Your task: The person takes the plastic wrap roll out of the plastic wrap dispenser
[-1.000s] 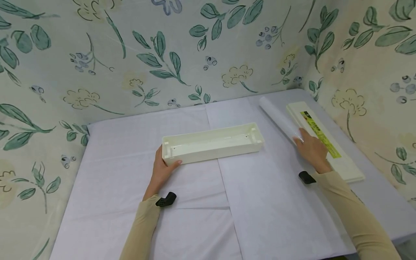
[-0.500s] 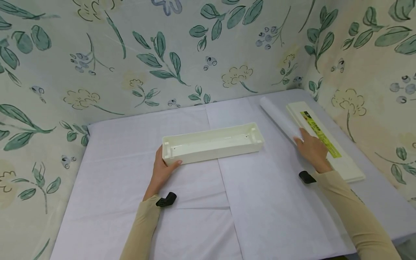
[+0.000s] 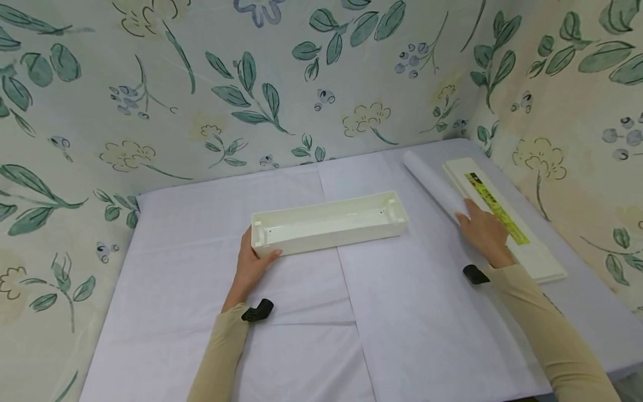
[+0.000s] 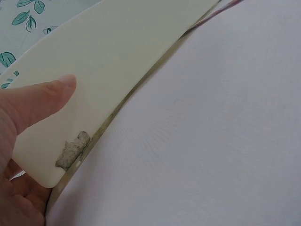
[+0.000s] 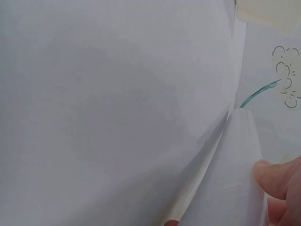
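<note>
My left hand (image 3: pixel 248 268) grips the near left end of a long cream plastic box (image 3: pixel 311 240), which stands open-topped on the table. In the left wrist view the thumb lies along the outer wall of the box (image 4: pixel 108 47), and a grey patch shows low on that wall. My right hand (image 3: pixel 483 231) holds a glossy whitish roll of cling film (image 3: pixel 434 181) at its near end. In the right wrist view the thumb is on one side of the roll (image 5: pixel 230 174) and a fingertip shows at the other.
Right of the roll lies a long cream lid (image 3: pixel 540 259) with a yellow-green label (image 3: pixel 494 206), partly hidden by my right hand. A white cloth (image 3: pixel 301 346) with creases covers the table. Leaf-patterned fabric (image 3: pixel 166 111) hangs behind and at both sides.
</note>
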`<action>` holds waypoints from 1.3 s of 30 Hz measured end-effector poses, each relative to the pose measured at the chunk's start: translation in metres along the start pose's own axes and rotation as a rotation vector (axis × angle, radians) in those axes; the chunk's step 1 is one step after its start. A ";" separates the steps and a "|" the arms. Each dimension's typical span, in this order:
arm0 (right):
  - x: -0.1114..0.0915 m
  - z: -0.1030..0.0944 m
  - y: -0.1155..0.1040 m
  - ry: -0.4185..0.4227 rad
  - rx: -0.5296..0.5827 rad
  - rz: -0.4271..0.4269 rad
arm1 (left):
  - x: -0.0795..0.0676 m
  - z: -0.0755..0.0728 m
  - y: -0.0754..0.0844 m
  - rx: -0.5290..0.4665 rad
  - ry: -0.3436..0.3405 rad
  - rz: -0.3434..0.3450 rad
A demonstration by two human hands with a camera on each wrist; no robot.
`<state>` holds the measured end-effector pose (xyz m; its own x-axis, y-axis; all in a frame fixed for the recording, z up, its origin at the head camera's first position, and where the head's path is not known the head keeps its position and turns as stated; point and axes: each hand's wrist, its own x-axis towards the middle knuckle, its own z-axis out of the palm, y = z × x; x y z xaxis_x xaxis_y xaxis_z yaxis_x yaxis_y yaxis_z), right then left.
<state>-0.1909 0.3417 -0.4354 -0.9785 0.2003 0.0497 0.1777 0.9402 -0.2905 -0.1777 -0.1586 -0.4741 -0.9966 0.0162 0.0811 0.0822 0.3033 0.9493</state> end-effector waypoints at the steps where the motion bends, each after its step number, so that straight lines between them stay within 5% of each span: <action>1: 0.000 0.000 0.001 -0.005 0.002 0.002 | -0.002 0.000 0.005 -0.002 -0.004 -0.001; 8: 0.001 -0.001 0.002 -0.015 0.005 -0.001 | -0.009 -0.001 0.023 0.014 -0.007 0.013; 30: 0.001 -0.010 0.002 -0.105 0.026 0.006 | -0.010 -0.001 0.025 0.021 -0.008 0.021; 37: 0.002 -0.013 0.001 -0.132 0.030 -0.001 | 0.004 0.000 -0.014 0.018 0.012 0.024; 39: 0.002 -0.012 0.001 -0.128 0.028 -0.009 | 0.004 0.001 -0.014 0.015 0.017 0.033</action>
<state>-0.1910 0.3465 -0.4243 -0.9856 0.1540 -0.0692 0.1681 0.9333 -0.3172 -0.1826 -0.1618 -0.4873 -0.9930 0.0100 0.1177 0.1148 0.3168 0.9415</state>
